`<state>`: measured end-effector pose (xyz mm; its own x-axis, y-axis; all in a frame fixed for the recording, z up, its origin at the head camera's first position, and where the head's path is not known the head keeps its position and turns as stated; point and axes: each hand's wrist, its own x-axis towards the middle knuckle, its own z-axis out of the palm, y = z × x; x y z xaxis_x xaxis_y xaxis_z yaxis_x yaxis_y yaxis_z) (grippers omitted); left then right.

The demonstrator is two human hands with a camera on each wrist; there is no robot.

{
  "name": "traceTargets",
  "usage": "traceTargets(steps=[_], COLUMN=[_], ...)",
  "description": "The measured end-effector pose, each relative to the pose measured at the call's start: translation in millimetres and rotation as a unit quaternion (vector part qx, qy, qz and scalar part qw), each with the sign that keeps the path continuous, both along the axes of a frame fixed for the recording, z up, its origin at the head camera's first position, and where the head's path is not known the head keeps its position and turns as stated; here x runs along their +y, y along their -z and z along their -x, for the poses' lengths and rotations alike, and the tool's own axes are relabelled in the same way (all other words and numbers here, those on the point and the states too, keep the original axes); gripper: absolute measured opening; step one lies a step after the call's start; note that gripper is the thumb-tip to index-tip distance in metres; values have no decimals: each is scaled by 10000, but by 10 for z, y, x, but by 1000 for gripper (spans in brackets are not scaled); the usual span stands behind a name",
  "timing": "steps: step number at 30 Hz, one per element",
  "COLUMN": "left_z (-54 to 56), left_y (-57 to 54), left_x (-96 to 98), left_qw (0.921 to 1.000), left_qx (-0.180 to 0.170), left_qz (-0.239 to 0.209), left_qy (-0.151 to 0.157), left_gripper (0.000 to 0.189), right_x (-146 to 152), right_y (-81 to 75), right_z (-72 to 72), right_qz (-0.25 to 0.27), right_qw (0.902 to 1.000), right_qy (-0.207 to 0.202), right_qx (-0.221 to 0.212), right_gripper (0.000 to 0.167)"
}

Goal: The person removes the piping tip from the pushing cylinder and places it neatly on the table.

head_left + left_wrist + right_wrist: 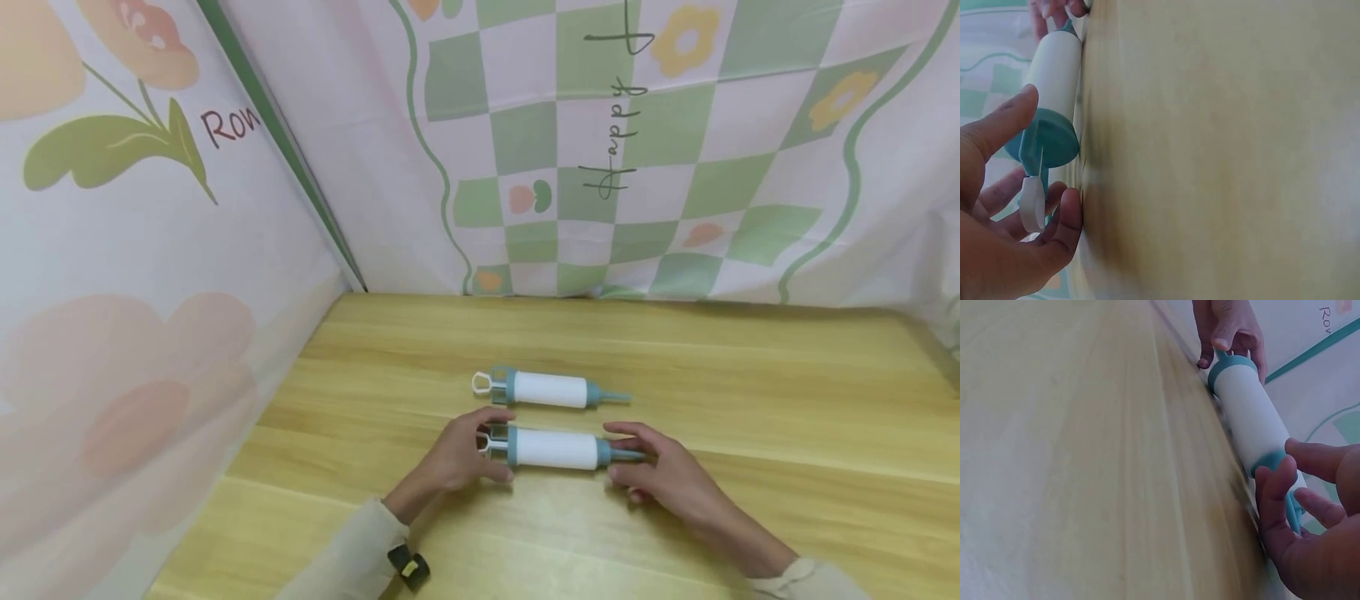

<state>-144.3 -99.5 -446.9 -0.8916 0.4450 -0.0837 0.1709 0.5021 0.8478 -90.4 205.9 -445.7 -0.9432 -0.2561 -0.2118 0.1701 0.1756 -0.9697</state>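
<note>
Two matching syringes lie side by side on the wooden table, each with a white barrel, teal end caps, a thin teal nozzle and a white ring handle. Around the handle end of the nearer syringe (pixel 558 448) is my left hand (pixel 465 454), thumb and fingers spread either side of it. My right hand (pixel 663 471) surrounds the nozzle end, its thumb and forefinger parted beside the front cap (pixel 1269 464). In the left wrist view the white ring handle (pixel 1033 206) sits between thumb and loosely bent fingers. Behind it lies the farther syringe (pixel 551 390), untouched.
The wooden table (pixel 637 333) runs back to a white cloth with a green check pattern (pixel 592 242). On the left hangs a flower-printed cloth (pixel 172 333). A black band with a yellow mark (pixel 408 568) is on the left sleeve.
</note>
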Motion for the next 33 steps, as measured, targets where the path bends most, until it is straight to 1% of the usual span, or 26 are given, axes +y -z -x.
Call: traceTargets(steps=[5,11,15,20,27,33], left_z=[6,11,11,1,-22,-42], left_y=[15,22,16,9,-15,-65], left_x=[12,21,16,13,10,11], left_qw=[9999,9998,9999,9998,9995,9987], left_qx=[-20,-20,-23,-49,-86,-125], left_qz=[7,-49,-78,-155,-312,-487], left_qy=[-98,-170,-152,-81,-34,-43], left_gripper=[67,61,60,59,58,60], right_x=[-43,-70,-75,-75,-64,-29], right_y=[10,41,61,64,8,-52], right_z=[7,20,23,19,-15,-40], right_qz=[-50,-399,-564,-623,-778,-719], right_qw=[9998,9984,9974,9966,9954,9954], right_qy=[212,365,411,479,495,513], right_qx=[37,179,185,245,270,382], right_gripper=[65,55,48,42,41,43])
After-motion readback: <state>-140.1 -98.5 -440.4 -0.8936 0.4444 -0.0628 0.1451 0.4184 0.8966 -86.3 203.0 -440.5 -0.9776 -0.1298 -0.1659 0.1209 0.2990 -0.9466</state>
